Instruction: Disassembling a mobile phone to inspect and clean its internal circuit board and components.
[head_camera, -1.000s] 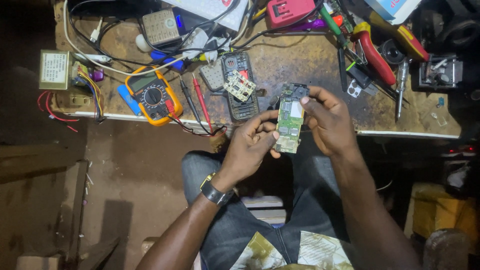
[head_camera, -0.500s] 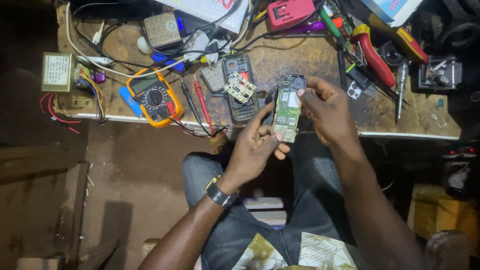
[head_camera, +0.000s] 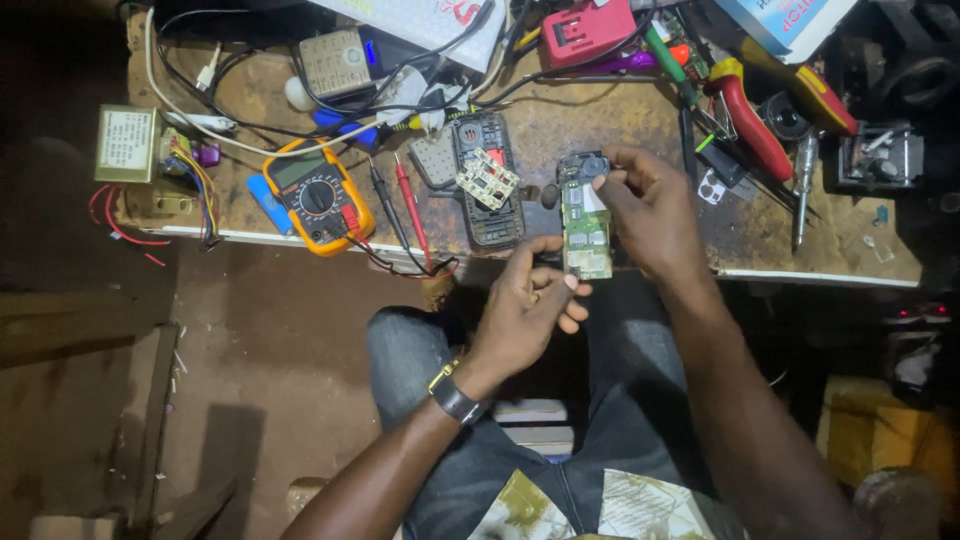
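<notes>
Both hands are up at the near edge of the scarred brown wooden workbench (head_camera: 640, 120), sharing one thing: a narrow green phone circuit board (head_camera: 586, 222) with a dark round part at its far end, held lengthwise just above the bench edge. The right hand (head_camera: 655, 215) grips it from the right side, thumb and forefinger pinching the far end near that dark part, the other fingers curled behind. The left hand (head_camera: 525, 305), with a dark wristwatch with a gold case (head_camera: 452, 393) on its wrist, comes in from below, fingers loosely curled, thumb and fingertips touching the near left corner of the board; whether it truly clamps the board or only steadies it, I cannot tell.

Just left of the board, on the bench, lies a dark opened phone body (head_camera: 485, 180) with a pale, dotted keypad sheet (head_camera: 487, 178) resting on it at a tilt. Further left sits a yellow-cased multimeter with a round dial (head_camera: 318, 195), its red probe (head_camera: 412, 208) and black probe (head_camera: 385, 205) lying between it and the phone body. At the far left edge stands a small boxy transformer with coloured wires (head_camera: 135, 150). To the right of the hands, red-handled pliers (head_camera: 755, 115) and a slim metal screwdriver (head_camera: 802, 185) lie well apart from the board. Below, the person's blue jeans (head_camera: 640, 400) fill the lap
</notes>
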